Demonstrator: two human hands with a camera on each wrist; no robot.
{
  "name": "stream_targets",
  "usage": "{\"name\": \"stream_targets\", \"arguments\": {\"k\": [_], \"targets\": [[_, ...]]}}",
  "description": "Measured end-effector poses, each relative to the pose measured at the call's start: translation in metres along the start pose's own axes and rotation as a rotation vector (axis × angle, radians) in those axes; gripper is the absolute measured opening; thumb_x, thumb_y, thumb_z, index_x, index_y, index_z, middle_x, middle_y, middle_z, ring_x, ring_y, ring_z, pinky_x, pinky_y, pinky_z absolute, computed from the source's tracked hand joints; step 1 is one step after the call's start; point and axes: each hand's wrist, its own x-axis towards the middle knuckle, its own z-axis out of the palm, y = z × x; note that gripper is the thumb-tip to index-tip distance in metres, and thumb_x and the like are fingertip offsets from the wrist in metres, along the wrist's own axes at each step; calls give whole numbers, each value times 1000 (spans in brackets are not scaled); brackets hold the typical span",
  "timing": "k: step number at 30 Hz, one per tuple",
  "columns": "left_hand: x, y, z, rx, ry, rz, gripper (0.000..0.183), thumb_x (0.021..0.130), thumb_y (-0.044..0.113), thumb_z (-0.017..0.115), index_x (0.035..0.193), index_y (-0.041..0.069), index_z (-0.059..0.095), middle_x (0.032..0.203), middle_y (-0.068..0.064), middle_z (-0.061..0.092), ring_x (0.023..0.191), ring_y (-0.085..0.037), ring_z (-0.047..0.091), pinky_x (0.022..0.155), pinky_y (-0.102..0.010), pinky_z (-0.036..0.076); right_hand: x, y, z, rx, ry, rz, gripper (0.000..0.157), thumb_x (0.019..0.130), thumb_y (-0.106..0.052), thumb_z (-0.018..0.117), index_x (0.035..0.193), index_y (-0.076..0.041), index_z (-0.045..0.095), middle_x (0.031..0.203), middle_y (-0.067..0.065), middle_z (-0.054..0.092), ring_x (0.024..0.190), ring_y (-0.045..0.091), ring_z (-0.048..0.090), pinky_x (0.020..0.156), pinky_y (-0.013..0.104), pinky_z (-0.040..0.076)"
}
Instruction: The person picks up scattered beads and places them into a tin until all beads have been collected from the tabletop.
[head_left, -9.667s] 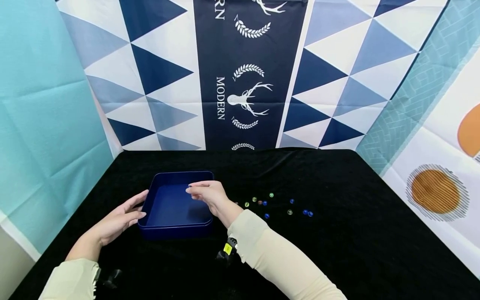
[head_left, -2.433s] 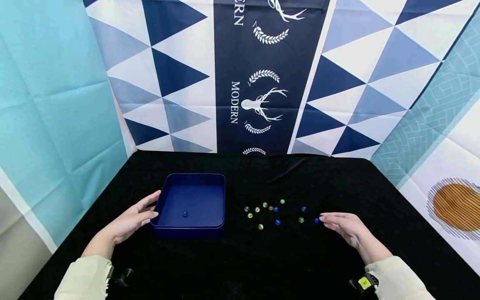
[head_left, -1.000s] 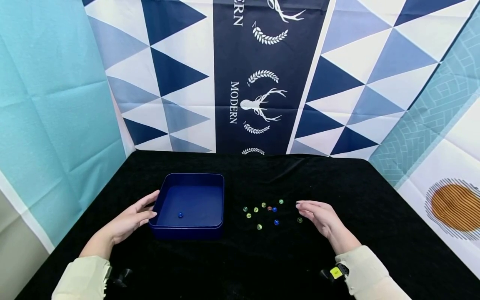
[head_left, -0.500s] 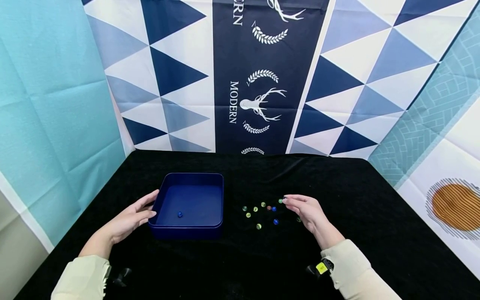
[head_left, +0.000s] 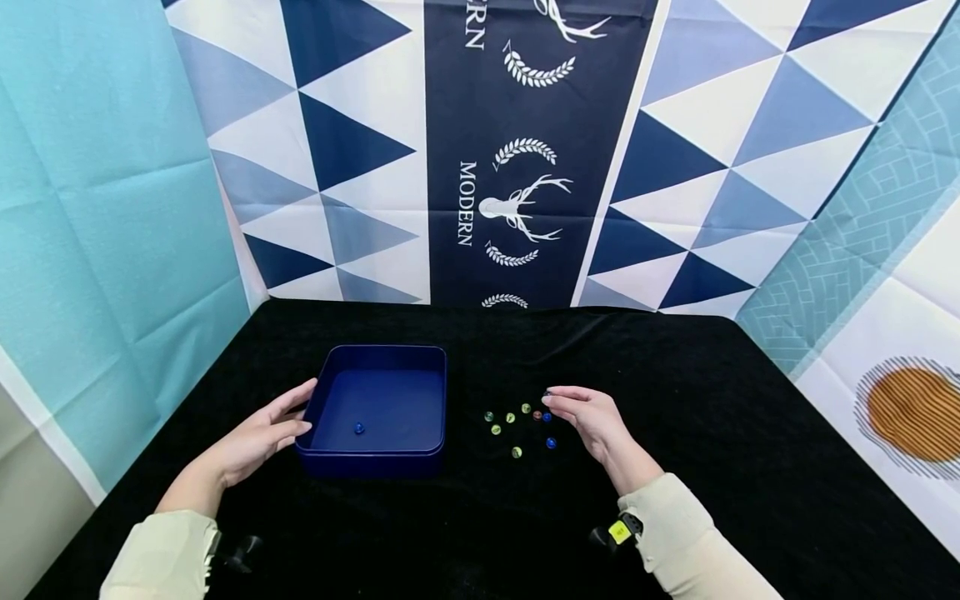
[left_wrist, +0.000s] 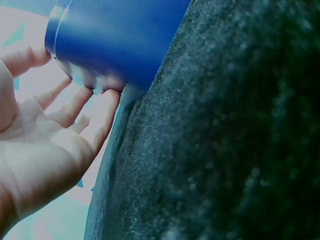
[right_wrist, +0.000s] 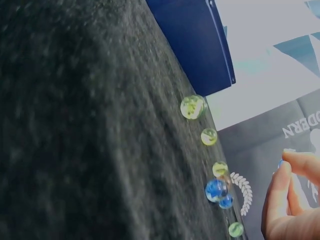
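Note:
My right hand (head_left: pixel 592 421) is raised over the marbles' right side, pinching a blue marble (right_wrist: pixel 281 163) between thumb and fingertips; only a sliver of it shows. Below and left lie two blue marbles (head_left: pixel 551 443), a reddish marble (head_left: pixel 537 415) and several yellow-green marbles (head_left: pixel 517 452) on black cloth. A green marble (right_wrist: pixel 236 229) shows in the right wrist view but sits behind the hand in the head view. My left hand (head_left: pixel 255 437) rests its fingertips on the left wall of a square navy box (head_left: pixel 367 464). One blue marble (head_left: pixel 359 428) lies inside the box.
The black cloth (head_left: pixel 480 533) covers the whole table. Patterned curtains (head_left: pixel 502 150) stand behind and at both sides. A strap with a yellow tag (head_left: pixel 619 532) is on the right wrist.
Two blue marbles have left the cloth at the right since 2.4 seconds ago. The right hand has moved left with a blue marble in its fingertips. The left hand stays at the box.

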Motion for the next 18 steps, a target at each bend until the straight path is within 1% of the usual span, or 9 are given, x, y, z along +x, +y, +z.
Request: {"name": "stream_targets", "arguments": {"k": [5, 9, 12, 14, 18], "targets": [[0, 0, 0, 8, -2, 8, 71, 96, 14, 51, 151, 10, 5, 153, -19, -1, 136, -44, -1, 104, -60, 10, 2, 2, 8, 3, -6, -1, 22, 79, 5, 68, 101, 7, 65, 96, 9, 66, 79, 10, 64, 78, 25, 49], [0, 0, 0, 6, 1, 0, 72, 95, 14, 51, 151, 11, 5, 153, -19, -1, 136, -43, 0, 104, -60, 10, 5, 4, 16, 29, -10, -10, 23, 78, 8, 67, 101, 11, 63, 88, 6, 67, 76, 11, 64, 81, 31, 50], [0, 0, 0, 9, -1, 1, 71, 96, 15, 50, 151, 11, 5, 153, -19, -2, 136, -43, -1, 104, -60, 10, 7, 4, 24, 19, -4, -16, 25, 78, 8, 67, 102, 12, 63, 83, 3, 67, 74, 11, 64, 79, 34, 50], [0, 0, 1, 9, -3, 3, 71, 96, 15, 50, 151, 11, 5, 153, -19, -2, 136, -44, -1, 104, -60, 9, 8, 3, 28, -9, -2, -18, 29, 78, 6, 69, 105, 13, 62, 82, 2, 68, 72, 10, 63, 75, 32, 50], [0, -1, 1, 7, -5, 8, 71, 96, 14, 50, 151, 10, 5, 153, -19, -1, 136, -44, -2, 104, -60, 9, 10, 2, 38, -70, 7, -20, 32, 77, 1, 71, 106, 11, 63, 77, -2, 68, 67, 7, 62, 64, 27, 45]]}}
